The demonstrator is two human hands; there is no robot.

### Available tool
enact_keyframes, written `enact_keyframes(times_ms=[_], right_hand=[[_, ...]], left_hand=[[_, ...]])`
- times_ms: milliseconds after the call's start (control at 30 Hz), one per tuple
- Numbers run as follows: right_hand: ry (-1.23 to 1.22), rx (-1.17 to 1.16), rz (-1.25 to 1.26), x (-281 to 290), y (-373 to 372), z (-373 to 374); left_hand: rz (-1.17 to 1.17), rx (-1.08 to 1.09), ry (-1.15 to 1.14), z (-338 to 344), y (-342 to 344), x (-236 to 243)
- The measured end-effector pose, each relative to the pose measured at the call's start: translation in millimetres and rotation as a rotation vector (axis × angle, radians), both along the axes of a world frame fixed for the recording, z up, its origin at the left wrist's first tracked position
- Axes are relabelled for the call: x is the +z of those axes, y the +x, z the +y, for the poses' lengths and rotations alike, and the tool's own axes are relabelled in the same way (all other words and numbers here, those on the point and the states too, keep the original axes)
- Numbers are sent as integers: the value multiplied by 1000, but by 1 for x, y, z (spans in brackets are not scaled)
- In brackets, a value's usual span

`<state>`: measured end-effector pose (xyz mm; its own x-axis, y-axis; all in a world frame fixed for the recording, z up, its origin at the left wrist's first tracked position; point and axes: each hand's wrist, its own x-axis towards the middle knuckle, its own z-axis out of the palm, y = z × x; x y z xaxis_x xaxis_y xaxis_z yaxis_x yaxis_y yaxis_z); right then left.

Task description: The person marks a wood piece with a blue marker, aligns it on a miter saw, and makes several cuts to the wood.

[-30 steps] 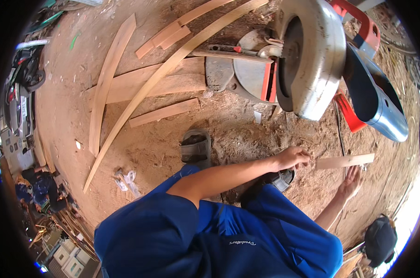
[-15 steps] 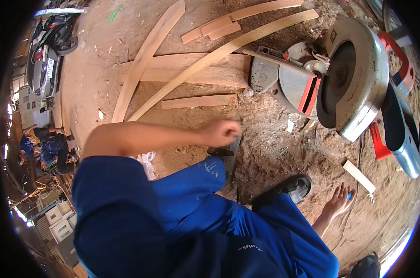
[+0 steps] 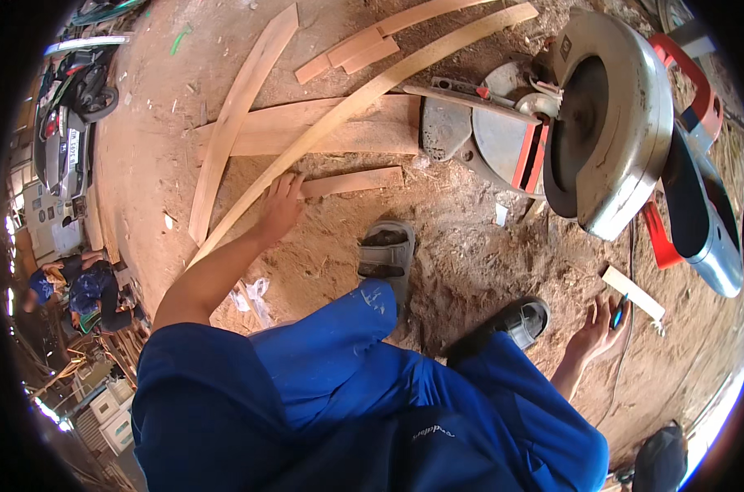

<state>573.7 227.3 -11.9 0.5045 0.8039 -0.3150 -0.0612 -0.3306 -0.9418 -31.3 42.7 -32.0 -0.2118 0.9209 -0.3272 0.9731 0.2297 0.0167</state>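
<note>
My left hand (image 3: 282, 207) lies over the left end of a short wooden board (image 3: 356, 182) on the dirt floor. Its fingers are stretched out and cover that end of the board. Just beyond the fingertips runs a long curved wooden strip (image 3: 372, 88). At the right, my right hand (image 3: 589, 332) is turned partly palm up and holds a slim blue and dark pen-like object (image 3: 617, 313) by its fingers. Beside that hand a small pale wood offcut (image 3: 633, 293) rests on the ground.
A miter saw (image 3: 610, 123) with a round guard stands at the upper right. More boards (image 3: 245, 115) lie at the upper left. My sandalled feet (image 3: 386, 250) are on the dirt between my hands. A cable (image 3: 626, 361) crosses the floor. Another person (image 3: 93, 291) sits at the far left, below a parked motorbike (image 3: 64, 131).
My left hand has swung from above my knee out to the short board, and its fingers have opened. The blue object now sticks up more from my right hand. The whole view has shifted slightly.
</note>
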Motion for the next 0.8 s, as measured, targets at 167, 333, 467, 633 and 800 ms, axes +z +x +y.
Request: enact_keyframes(times_ms=[167, 333, 467, 633, 800], right_hand=[[-22, -15, 19, 0, 1, -7], [-24, -25, 17, 2, -6, -9], [-5, -26, 16, -2, 2, -7], [112, 4, 9, -4, 13, -3], [153, -131, -8, 5, 34, 8]], left_hand=[[-85, -68, 64, 28, -16, 12], [-173, -136, 257, 44, -15, 45], [-253, -208, 356, 81, 48, 76], [-586, -125, 274, 118, 164, 64], [-791, -370, 178, 159, 260, 8]])
